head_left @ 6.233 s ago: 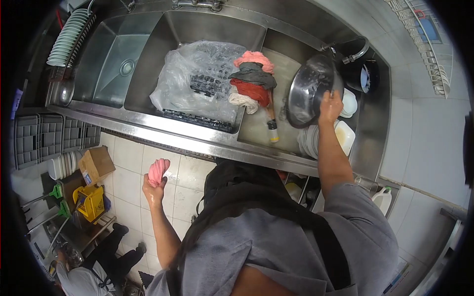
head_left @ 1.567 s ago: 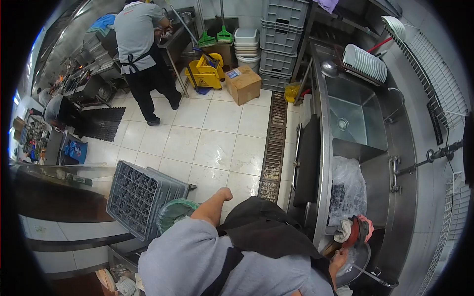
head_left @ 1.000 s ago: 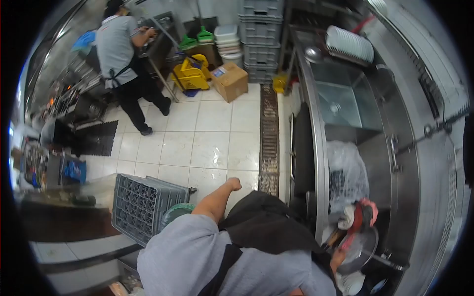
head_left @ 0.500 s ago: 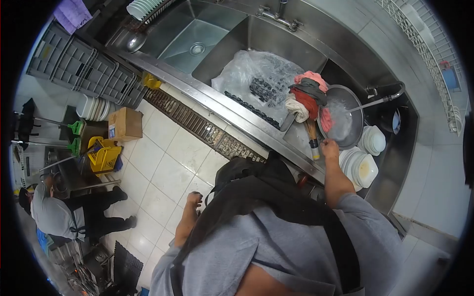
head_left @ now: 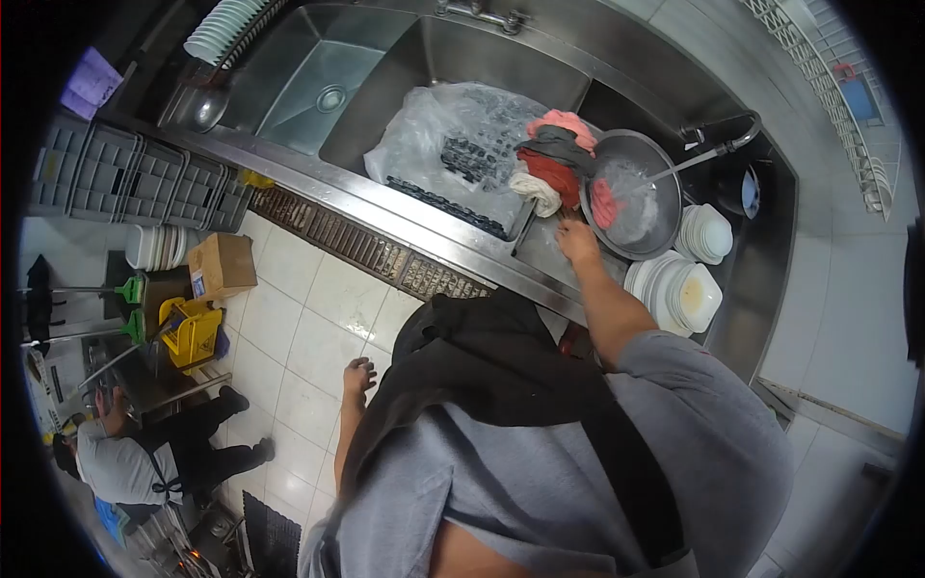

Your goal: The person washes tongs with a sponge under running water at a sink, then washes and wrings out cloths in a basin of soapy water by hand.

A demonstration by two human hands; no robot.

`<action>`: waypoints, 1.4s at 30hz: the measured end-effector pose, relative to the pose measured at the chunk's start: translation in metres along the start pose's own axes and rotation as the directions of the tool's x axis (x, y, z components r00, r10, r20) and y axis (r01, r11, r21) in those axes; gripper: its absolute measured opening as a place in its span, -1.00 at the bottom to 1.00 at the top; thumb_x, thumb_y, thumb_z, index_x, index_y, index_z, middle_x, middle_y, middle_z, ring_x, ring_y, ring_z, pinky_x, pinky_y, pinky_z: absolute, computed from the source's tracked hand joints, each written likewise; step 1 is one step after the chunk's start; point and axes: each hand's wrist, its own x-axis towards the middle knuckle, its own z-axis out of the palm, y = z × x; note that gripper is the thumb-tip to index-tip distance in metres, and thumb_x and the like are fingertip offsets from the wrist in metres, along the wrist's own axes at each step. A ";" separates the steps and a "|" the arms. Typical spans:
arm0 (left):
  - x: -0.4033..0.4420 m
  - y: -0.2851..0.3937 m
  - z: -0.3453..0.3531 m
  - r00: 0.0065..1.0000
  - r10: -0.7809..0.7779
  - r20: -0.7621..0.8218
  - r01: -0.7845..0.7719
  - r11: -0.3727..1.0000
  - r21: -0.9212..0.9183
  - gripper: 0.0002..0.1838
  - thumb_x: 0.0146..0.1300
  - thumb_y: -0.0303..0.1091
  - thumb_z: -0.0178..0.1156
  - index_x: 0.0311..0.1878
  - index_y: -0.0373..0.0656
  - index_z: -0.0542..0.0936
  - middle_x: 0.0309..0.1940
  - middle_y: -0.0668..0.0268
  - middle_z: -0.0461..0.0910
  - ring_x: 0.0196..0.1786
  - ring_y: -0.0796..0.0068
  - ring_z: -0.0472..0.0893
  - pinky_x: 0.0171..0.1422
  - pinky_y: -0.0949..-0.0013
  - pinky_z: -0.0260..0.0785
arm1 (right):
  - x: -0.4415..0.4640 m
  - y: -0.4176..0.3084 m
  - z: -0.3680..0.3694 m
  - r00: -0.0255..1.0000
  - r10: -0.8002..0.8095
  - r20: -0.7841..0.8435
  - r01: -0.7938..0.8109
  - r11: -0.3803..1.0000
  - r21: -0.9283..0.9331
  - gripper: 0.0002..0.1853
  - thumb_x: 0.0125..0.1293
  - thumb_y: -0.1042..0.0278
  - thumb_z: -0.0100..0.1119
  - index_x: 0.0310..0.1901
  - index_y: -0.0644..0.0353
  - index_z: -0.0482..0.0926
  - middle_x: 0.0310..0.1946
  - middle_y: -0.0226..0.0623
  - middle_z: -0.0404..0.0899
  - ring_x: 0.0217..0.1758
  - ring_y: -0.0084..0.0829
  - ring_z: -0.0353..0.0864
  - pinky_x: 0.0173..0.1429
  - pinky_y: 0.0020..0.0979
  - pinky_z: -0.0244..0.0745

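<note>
Bundled cloths lie just ahead of my right grip, whose hold I cannot tell, my half-curled left grip empty, farther off.

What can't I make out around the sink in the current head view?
Right hand: head view; its own back hides the palm, so whether it grips anything is unclear.
Metal bowl: head view; pink cloth and foamy water hide its bottom.
Stacked dishes: head view; upper ones cover those beneath.
Racked plates: head view; cut off by the top edge.
</note>
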 end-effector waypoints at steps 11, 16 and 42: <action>0.027 -0.092 -0.021 0.983 -0.145 -0.113 0.180 0.890 0.419 -0.70 0.02 -0.20 0.18 -0.43 -0.30 0.64 -0.42 0.08 0.66 -0.33 0.18 0.69 -0.34 0.19 0.56 | -0.011 0.102 0.073 0.984 -0.148 -0.099 0.143 0.988 -0.063 -0.69 0.15 0.19 0.16 -0.20 0.26 0.60 -0.40 0.02 0.55 -0.30 0.07 0.55 -0.21 0.01 0.45; 0.024 -0.027 -0.006 0.976 0.075 -0.202 0.028 0.887 0.461 -0.65 0.02 -0.22 0.05 -0.31 -0.27 0.68 -0.26 0.02 0.67 -0.22 0.08 0.68 -0.05 0.14 0.53 | -0.012 0.072 0.020 0.969 -0.190 0.160 0.200 0.979 -0.047 -0.71 0.11 0.22 0.16 -0.33 0.32 0.66 -0.38 0.09 0.63 -0.30 0.05 0.62 -0.17 -0.07 0.52; 0.010 -0.095 -0.030 0.992 0.024 -0.125 0.061 0.771 0.634 -0.65 -0.02 -0.25 0.02 -0.29 -0.23 0.70 -0.23 0.04 0.66 -0.15 0.14 0.65 -0.06 0.19 0.51 | 0.014 0.033 0.038 0.985 -0.172 0.008 0.171 0.972 -0.164 -0.76 0.00 0.29 0.30 -0.37 0.31 0.66 -0.42 0.08 0.63 -0.28 0.06 0.64 -0.11 -0.09 0.50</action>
